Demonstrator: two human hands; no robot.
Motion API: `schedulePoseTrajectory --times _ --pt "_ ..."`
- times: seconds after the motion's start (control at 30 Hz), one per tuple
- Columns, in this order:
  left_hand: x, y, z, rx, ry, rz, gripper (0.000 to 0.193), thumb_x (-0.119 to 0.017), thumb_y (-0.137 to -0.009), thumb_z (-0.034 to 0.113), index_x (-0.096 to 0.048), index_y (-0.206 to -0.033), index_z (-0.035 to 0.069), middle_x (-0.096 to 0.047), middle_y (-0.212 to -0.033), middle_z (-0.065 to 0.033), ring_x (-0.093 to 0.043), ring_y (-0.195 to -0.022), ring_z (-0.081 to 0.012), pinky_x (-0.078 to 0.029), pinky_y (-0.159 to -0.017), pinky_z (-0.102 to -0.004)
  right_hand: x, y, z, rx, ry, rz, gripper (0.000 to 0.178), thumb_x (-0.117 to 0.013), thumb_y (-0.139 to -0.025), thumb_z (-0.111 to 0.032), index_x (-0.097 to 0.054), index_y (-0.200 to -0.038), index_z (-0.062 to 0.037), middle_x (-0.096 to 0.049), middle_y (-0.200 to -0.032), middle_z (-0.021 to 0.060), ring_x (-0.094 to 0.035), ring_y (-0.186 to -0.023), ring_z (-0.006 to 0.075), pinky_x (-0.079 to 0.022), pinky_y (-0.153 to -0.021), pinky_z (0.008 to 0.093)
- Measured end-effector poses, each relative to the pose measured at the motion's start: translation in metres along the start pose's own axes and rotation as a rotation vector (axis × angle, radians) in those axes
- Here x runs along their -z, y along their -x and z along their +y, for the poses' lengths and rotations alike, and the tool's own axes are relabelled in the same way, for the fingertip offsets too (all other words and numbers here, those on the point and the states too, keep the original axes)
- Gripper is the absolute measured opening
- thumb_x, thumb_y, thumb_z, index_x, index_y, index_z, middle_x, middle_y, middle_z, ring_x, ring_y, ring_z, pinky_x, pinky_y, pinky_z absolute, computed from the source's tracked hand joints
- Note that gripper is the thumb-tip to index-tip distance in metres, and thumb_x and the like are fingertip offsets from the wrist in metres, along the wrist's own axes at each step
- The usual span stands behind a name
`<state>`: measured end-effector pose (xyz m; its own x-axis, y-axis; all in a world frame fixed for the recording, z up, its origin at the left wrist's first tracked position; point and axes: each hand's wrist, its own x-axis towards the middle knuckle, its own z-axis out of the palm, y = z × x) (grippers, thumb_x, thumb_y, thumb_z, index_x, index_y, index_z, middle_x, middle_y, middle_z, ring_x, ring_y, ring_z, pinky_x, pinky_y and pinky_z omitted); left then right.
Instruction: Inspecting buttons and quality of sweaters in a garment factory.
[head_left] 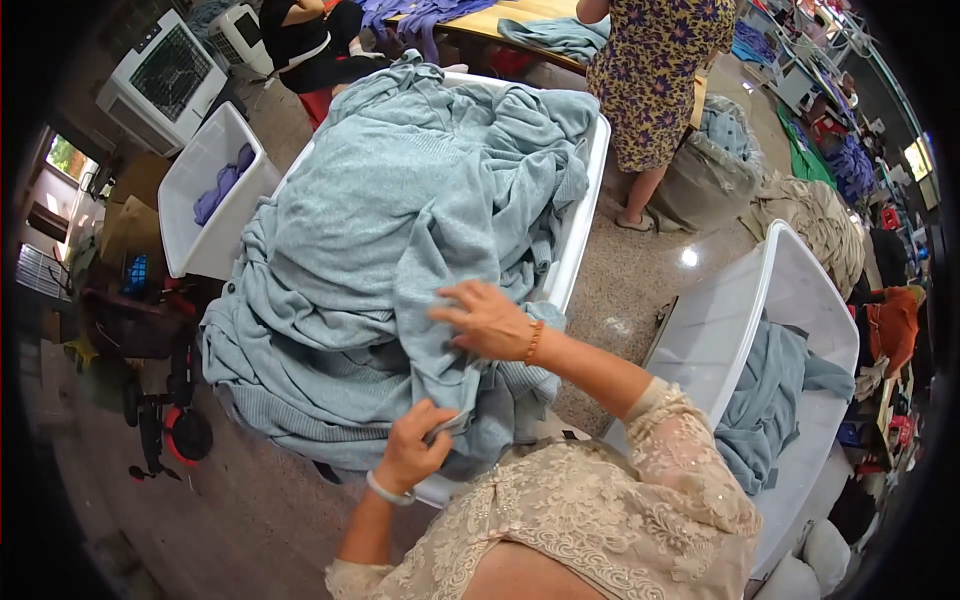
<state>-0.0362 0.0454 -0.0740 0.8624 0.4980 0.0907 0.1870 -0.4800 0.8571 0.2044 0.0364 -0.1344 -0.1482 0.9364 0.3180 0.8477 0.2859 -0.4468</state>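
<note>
On speckled floor (622,260), at a white tub (582,236) heaped with pale blue knitwear (360,190): pinching the near end of a sleeve (432,265) with the left hand (414,445); holding the right hand (490,322) loosely spread at its middle, farther along its long axis, away from the body.

Air cooler (168,82) (white, boxy)

Pale blue-green knit garments (350,200) lie crumpled in a heap, overhanging a white bin (579,225).
</note>
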Motion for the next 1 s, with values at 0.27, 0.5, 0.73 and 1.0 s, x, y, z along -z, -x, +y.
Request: schedulePoseTrajectory --times 0.27,0.5,0.73,1.0 --pt "0.033 0.056 0.02 0.269 0.099 0.568 0.021 -0.052 -0.075 -0.008 -0.063 -0.09 -0.002 -0.061 -0.081 -0.0064 -0.057 -0.077 -0.0142 -0.045 -0.072 -0.0252 -0.004 0.007 -0.069 0.371 -0.587 0.032 0.04 -0.068 -0.082 -0.039 -0.062 -0.11 -0.0108 -0.059 -0.095 0.0054 -0.055 -0.101 0.023 -0.035 -0.097 0.043" --pt "0.036 0.025 0.05 0.119 -0.054 0.486 0.019 -0.061 -0.079 -0.005 -0.061 -0.097 -0.002 -0.061 -0.088 -0.0066 -0.056 -0.079 -0.013 -0.045 -0.074 -0.0235 0.031 -0.031 -0.052 0.193 -0.022 0.535 0.026 -0.062 -0.07 -0.012 -0.058 -0.096 -0.0125 -0.048 -0.079 0.0043 -0.053 -0.078 0.0239 -0.04 -0.081 0.0397" --pt "0.05 0.014 0.075 0.148 -0.474 0.451 0.025 -0.069 -0.074 -0.002 -0.062 -0.098 0.0 -0.055 -0.077 -0.0065 -0.049 -0.063 -0.0146 -0.039 -0.057 -0.0277 0.127 -0.053 0.076 -0.239 0.349 0.846 0.021 -0.059 -0.073 -0.003 -0.065 -0.091 -0.0127 -0.062 -0.09 0.0084 -0.06 -0.086 0.0266 -0.043 -0.072 0.0375" --pt "0.047 0.034 0.033 0.308 -0.052 0.666 0.014 -0.061 -0.091 0.013 -0.059 -0.088 -0.001 -0.052 -0.073 0.0031 -0.042 -0.067 -0.0062 -0.038 -0.061 -0.0236 0.188 -0.028 0.15 -0.641 0.438 0.575 0.021 -0.064 -0.079 -0.021 -0.066 -0.099 -0.016 -0.065 -0.097 0.0083 -0.063 -0.092 0.0287 -0.051 -0.077 0.0388"
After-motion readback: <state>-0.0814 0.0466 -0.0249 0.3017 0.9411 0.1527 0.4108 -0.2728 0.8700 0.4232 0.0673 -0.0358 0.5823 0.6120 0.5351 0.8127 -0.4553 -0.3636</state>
